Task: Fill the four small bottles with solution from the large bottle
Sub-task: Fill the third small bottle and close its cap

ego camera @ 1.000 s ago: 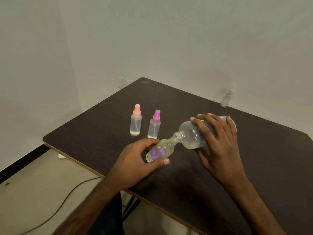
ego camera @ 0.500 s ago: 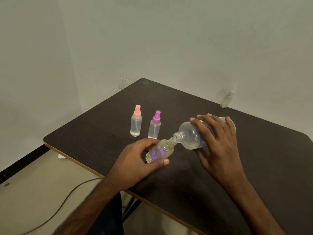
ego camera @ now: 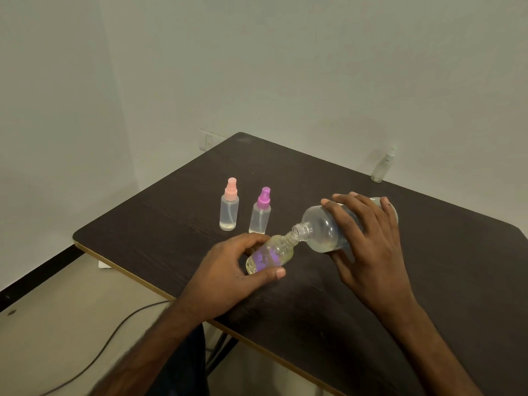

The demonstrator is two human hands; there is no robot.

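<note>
My right hand [ego camera: 368,241] grips the large clear bottle [ego camera: 323,230], tipped on its side with its open neck pointing down-left. My left hand [ego camera: 228,272] holds a small uncapped bottle [ego camera: 271,254], tilted, its mouth against the large bottle's neck. The small bottle holds yellowish liquid and shows a purple patch. Behind them two small spray bottles stand upright on the dark table [ego camera: 314,181]: one with a pink cap [ego camera: 229,205], one with a purple cap [ego camera: 260,211]. A clear-capped small spray bottle [ego camera: 383,165] stands at the table's far edge by the wall.
The table's front edge runs diagonally just under my left wrist. A wall socket [ego camera: 208,140] sits behind the table's far corner. A dark cable [ego camera: 114,335] lies on the floor at the lower left. White walls close off the back.
Almost nothing has moved. Both hands keep the two bottles mouth to mouth in the same place.
</note>
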